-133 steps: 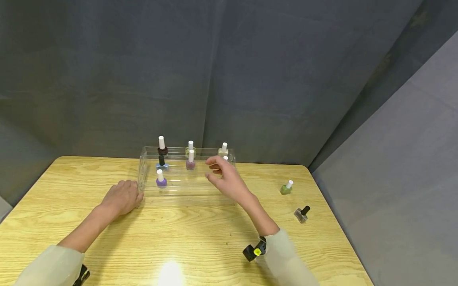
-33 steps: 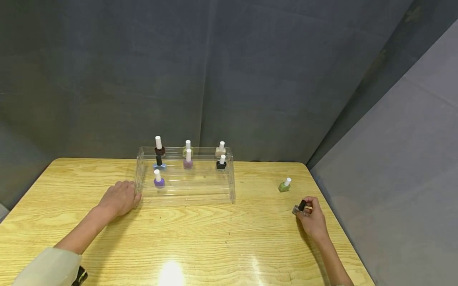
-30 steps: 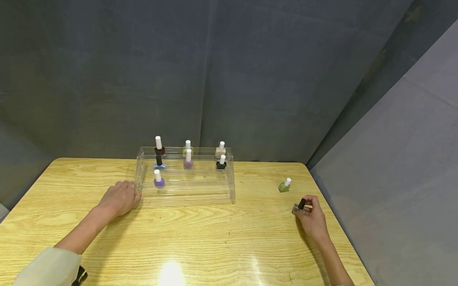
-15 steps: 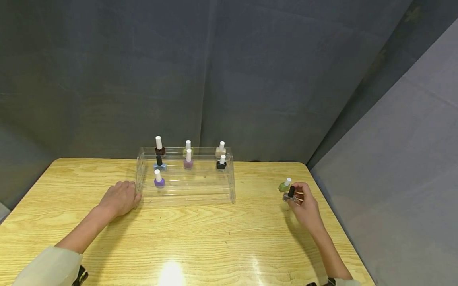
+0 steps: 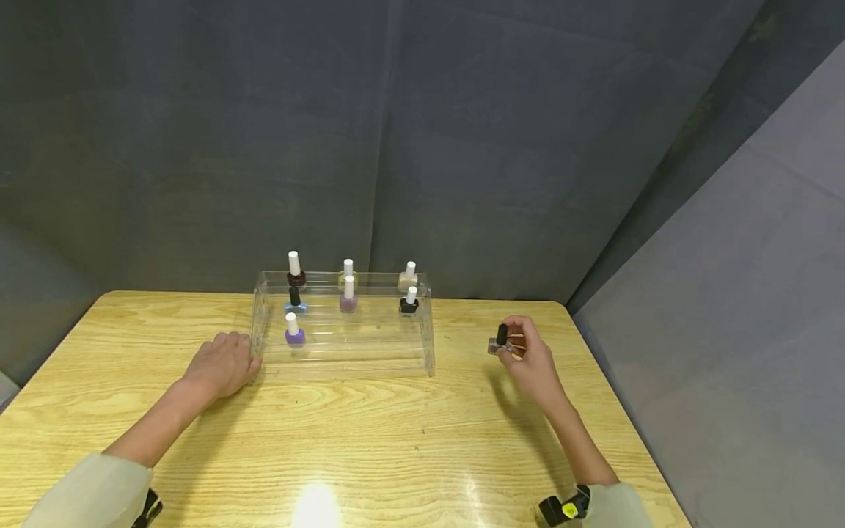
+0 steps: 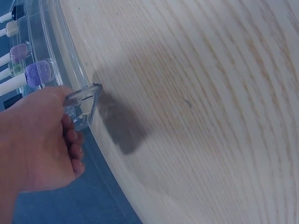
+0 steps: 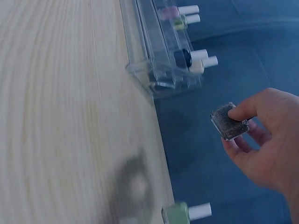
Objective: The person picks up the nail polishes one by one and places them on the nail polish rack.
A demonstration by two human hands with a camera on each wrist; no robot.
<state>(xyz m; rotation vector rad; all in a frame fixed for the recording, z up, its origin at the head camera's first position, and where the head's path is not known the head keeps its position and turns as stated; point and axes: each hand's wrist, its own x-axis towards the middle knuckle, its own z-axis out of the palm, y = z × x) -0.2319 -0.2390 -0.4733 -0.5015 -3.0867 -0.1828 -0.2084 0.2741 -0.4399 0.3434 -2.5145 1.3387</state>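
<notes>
My right hand [image 5: 533,361] pinches a nail polish bottle [image 5: 495,346] with a black cap, above the table right of the clear tiered rack [image 5: 370,359]. In the right wrist view the bottle's dark, glittery glass [image 7: 226,122] shows between thumb and fingers. My left hand [image 5: 221,364] holds the rack's left end, its fingers curled beside the clear side panel [image 6: 84,95] in the left wrist view. On the rack stand a purple bottle [image 5: 295,336], a light blue one [image 5: 296,307], a mauve one [image 5: 348,303] and a black one [image 5: 408,306].
A green bottle [image 7: 176,213] with a white cap stands on the table [image 5: 370,440]; my right hand hides it in the head view. Dark red [image 5: 296,279] and cream [image 5: 407,280] bottles are on the rack's top tier. A dark curtain [image 5: 409,147] hangs behind.
My right hand left the black bottle on the rack, took the black-capped bottle from the table at right, lifted it and carried it left toward the rack. The left hand stays at the rack.
</notes>
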